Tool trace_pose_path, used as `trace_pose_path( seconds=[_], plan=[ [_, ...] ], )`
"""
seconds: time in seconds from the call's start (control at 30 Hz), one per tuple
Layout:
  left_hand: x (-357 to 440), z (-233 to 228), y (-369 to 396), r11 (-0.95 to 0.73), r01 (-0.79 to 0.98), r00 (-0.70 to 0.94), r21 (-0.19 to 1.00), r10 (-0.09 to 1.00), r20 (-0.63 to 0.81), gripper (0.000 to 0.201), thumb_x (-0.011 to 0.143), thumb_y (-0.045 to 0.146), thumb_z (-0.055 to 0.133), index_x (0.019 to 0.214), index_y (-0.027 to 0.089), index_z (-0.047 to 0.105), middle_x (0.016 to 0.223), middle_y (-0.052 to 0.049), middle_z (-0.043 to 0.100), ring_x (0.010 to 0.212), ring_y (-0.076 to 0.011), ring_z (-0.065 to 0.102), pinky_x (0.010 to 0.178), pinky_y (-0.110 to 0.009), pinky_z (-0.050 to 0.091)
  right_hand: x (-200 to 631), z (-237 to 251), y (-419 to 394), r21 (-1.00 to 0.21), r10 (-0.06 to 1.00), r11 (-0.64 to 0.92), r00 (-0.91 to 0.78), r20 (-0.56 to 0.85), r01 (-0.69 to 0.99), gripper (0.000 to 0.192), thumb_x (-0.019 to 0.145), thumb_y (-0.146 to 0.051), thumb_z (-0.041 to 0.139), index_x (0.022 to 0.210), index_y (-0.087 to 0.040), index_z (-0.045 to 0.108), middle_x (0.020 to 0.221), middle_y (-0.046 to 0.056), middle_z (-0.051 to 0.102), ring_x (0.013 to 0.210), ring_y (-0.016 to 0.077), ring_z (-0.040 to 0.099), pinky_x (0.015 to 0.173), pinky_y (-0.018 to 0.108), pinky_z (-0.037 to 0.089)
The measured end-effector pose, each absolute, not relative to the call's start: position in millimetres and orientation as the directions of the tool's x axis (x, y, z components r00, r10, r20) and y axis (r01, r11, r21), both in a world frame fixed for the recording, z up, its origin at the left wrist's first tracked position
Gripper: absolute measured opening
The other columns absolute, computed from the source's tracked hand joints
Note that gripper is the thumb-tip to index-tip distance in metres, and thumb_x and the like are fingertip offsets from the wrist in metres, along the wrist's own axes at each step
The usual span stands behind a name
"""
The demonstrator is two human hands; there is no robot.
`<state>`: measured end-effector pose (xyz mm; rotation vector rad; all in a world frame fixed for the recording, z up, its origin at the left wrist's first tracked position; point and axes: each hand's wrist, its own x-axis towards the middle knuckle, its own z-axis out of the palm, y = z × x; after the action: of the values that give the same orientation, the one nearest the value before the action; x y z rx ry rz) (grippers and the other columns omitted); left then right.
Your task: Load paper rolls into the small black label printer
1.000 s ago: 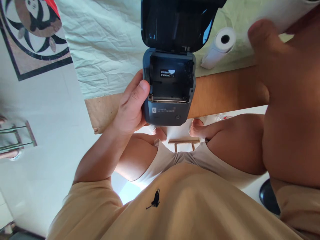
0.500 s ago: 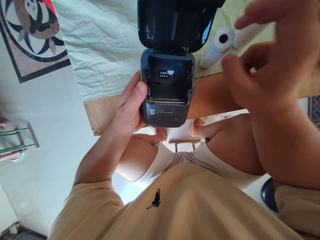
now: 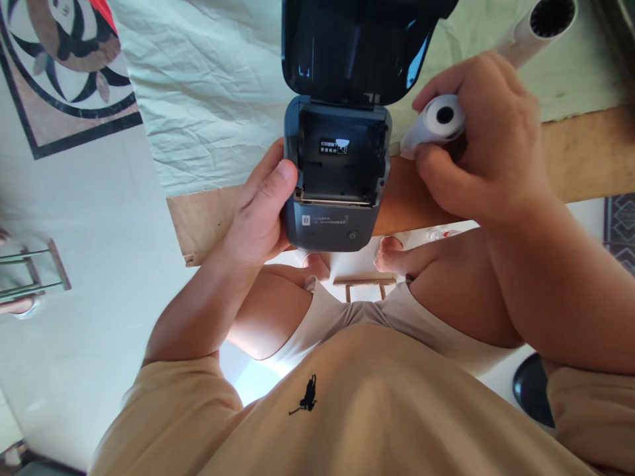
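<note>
The left hand (image 3: 260, 208) was clamped around the left side of a small dark grey printer (image 3: 335, 175), thumb pressed on its top edge, fingers hidden beneath. The right hand (image 3: 476, 142) was closed around a white paper roll (image 3: 436, 119), thumb below and fingers curled over the top, so that only the roll's near end with its dark core hole showed. The roll sat just beside the printer, at 3 o'clock from it, and whether it touched the casing could not be told.

The printer's lid (image 3: 354, 46) stood open toward 12 o'clock, and its paper compartment (image 3: 337, 165) held only a small black label with white print on the back wall. A thin metal strip ran along the compartment's front edge, with a round button at the lower right of the casing.

At 1 o'clock from the right hand lay a second white roll (image 3: 538, 23) on the crumpled pale cloth (image 3: 208, 99), well clear of the fingers. The cloth covered a wooden table (image 3: 585, 155), whose bare edge ran behind both hands. At 9 o'clock, well apart, was a patterned floor inlay (image 3: 64, 73).
</note>
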<state>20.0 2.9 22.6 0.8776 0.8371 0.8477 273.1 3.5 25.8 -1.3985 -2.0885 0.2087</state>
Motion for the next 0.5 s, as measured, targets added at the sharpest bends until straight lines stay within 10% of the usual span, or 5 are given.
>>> trace_pose_path(
  seconds=[0.17, 0.5],
  plan=[
    [17.0, 18.5, 4.6, 0.397, -0.286, 0.431, 0.872, 0.866, -0.253, 0.051, 0.081, 0.067, 0.07, 0.11, 0.026, 0.064, 0.119, -0.009, 0.075, 0.126, -0.033, 0.069, 0.083, -0.039, 0.066, 266.9, 25.1, 4.7, -0.452, 0.934, 0.298, -0.157, 0.322, 0.841, 0.032, 0.082, -0.048, 0.067, 0.101, -0.022, 0.064, 0.098, 0.01, 0.062, 0.093, 0.0232, 0.061, 0.081, 0.042, 0.049],
    [17.5, 20.1, 3.3, 0.379, -0.312, 0.431, 0.871, 0.874, -0.226, 0.049, 0.086, 0.063, 0.067, 0.118, 0.026, 0.063, 0.116, -0.008, 0.076, 0.12, -0.0313, 0.072, 0.085, -0.039, 0.066, 274.4, 20.4, 6.7, -0.451, 0.901, 0.36, -0.181, 0.393, 0.817, 0.029, 0.079, -0.027, 0.07, 0.107, -0.021, 0.064, 0.105, 0.007, 0.067, 0.102, 0.021, 0.065, 0.087, 0.038, 0.051]
  ],
)
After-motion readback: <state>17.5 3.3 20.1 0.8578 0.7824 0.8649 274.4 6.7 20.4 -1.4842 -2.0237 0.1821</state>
